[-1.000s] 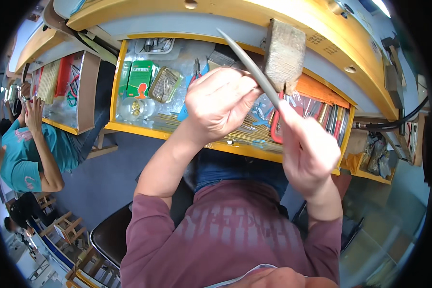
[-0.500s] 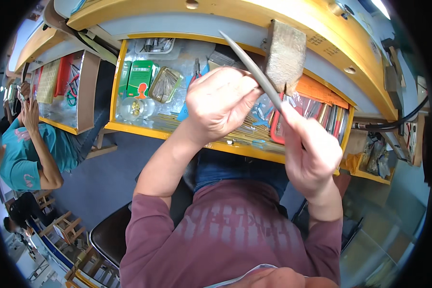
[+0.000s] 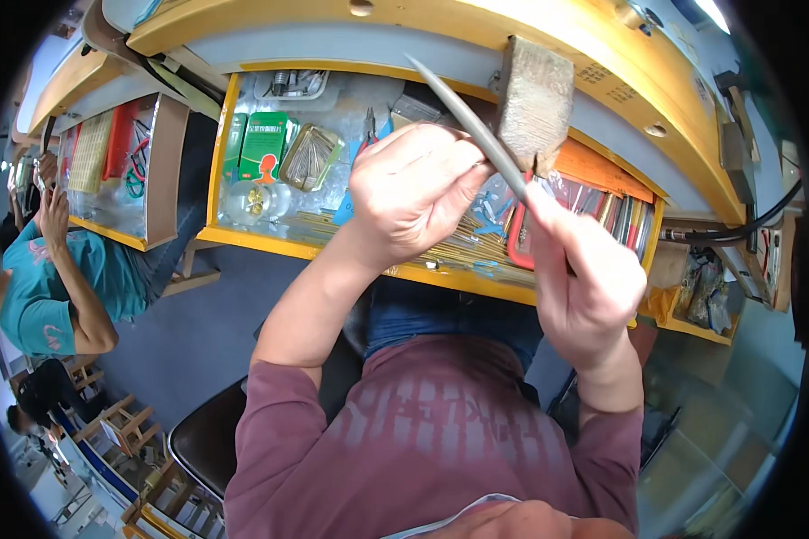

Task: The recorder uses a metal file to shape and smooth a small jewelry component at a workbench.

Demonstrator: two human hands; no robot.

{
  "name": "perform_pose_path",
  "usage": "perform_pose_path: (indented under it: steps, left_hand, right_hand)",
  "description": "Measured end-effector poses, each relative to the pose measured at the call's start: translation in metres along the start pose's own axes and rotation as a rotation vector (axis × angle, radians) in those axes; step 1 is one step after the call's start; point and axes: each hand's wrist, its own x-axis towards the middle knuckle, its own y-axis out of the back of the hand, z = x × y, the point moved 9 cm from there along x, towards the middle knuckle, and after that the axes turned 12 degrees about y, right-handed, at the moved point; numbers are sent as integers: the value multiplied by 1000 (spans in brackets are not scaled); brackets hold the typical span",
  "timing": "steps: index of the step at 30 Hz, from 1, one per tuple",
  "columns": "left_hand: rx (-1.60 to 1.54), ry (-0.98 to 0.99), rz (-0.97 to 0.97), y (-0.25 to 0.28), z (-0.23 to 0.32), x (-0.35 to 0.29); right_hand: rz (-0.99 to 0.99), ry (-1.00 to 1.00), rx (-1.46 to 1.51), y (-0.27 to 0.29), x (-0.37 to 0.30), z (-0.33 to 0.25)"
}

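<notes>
A long grey tapered file [image 3: 476, 132] slants from upper left down into my right hand [image 3: 589, 269], whose fingers are wrapped round its lower end. My left hand [image 3: 413, 189] is closed in a pinch, its fingertips against or very near the file's left side. Whatever it pinches is hidden by the fingers and the file. Just right of the file, a worn wooden bench pin [image 3: 537, 99] juts from the bench edge toward me. Both hands are above an open yellow-edged drawer [image 3: 243, 235].
In the drawer lie a green box [image 3: 263, 148], a tin of thin metal pieces [image 3: 311, 157], pliers [image 3: 369, 126], several thin brass-coloured rods [image 3: 458, 254] and an orange packet [image 3: 602, 172]. The wooden bench [image 3: 458, 16] arches above. At left, a person in teal [image 3: 72, 283] sits by another drawer.
My right hand has shifted slightly to the right, and the file's tip sits a little farther up and left. My left hand has hardly moved.
</notes>
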Motion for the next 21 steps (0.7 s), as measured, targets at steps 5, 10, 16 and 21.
perform_pose_path:
  steps: [5, 10, 16, 21]
  left_hand:
    - [-144, 154, -42, -1, -9, -1]
    - [-541, 555, -151, -2, -22, -19]
    - [-1184, 974, -284, -28, -10, -30]
    - [-1357, 1122, -358, -45, -7, -33]
  right_hand:
    - [115, -120, 45, 29, -24, -6]
    - [187, -194, 87, 28, -50, 18]
    - [343, -644, 796, -3, -67, 43]
    - [366, -625, 912, 1, -56, 31]
